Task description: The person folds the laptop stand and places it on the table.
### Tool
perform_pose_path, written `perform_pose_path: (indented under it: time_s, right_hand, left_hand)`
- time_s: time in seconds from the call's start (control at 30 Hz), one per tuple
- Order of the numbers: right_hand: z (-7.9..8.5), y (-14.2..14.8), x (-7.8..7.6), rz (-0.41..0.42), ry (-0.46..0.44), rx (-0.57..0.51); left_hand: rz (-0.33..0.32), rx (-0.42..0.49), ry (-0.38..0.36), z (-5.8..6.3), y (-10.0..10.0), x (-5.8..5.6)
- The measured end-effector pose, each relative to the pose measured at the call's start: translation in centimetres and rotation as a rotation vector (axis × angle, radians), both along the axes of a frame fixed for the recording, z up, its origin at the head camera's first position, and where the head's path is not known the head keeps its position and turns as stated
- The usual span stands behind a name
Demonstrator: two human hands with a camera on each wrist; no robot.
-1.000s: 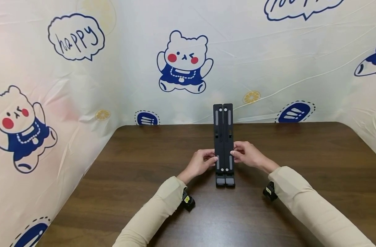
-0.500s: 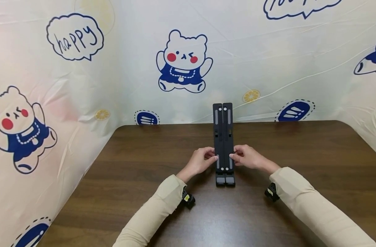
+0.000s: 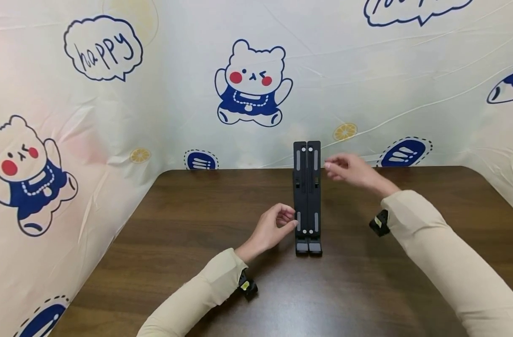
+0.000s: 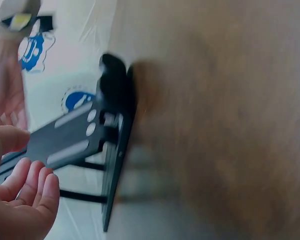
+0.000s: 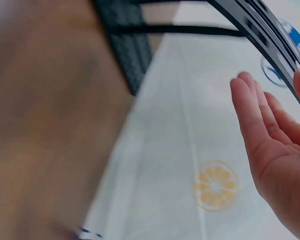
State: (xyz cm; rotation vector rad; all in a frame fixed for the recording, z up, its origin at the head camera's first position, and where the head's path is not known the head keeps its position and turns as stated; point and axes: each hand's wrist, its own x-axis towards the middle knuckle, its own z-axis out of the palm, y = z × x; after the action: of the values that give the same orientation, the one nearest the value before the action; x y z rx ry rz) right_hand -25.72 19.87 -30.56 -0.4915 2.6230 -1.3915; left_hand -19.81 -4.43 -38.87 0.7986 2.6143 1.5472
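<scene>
A black folding laptop stand [image 3: 300, 201] stands on the wooden table, its two long bars side by side and bearing grey pads. In the left wrist view, struts hold its upper bars [image 4: 65, 137] raised at a slant above the base. My left hand [image 3: 270, 229] is at the stand's lower left side, thumb tip right at the edge, fingers loosely bent with a gap between them and the thumb. Higher up, my right hand [image 3: 353, 172] hovers beside the stand's top right edge. The right wrist view shows those fingers [image 5: 252, 110] nearly straight, holding nothing.
The brown table [image 3: 189, 224] runs back to a pale cloth backdrop [image 3: 324, 61] printed with bears and speech bubbles. Each wrist carries a small black camera, one of them the right wrist camera [image 3: 379, 223].
My right hand has let go of the stand's right side and moved up towards its top. My left hand has loosened its hold and slid slightly down. The stand keeps its place.
</scene>
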Motion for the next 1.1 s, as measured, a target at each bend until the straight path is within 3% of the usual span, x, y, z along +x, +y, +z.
perform_pose_path:
  time_s: [0.2,0.27,0.4,0.53,0.8,1.1]
  right_hand:
    - [2.6,-1.1,-2.1,-0.096,0.133,0.015]
    - [3.0,-1.5,-2.7,-0.101,0.174,0.026]
    - [3.3,-2.3,-3.3,-0.106,0.216,0.026]
    - [3.0,-2.7,-4.0,-0.128,0.178,0.019]
    - [2.2,-3.5,-4.7,-0.161,0.13,-0.053]
    - [2.5,-3.8,-4.8,-0.187,0.132,-0.062]
  left_hand:
    - [-0.115,0.012,-0.115,1.7,0.8,2.7]
    - [-0.144,-0.002,-0.141,1.5,1.0,3.1]
    - [-0.189,-0.043,-0.168,-0.5,1.2,2.9]
    - [-0.233,-0.109,-0.157,-2.1,1.3,2.5]
    - [-0.281,-0.179,-0.088,-2.4,1.4,2.3]
    - [-0.258,-0.178,-0.058,-2.4,1.7,1.8]
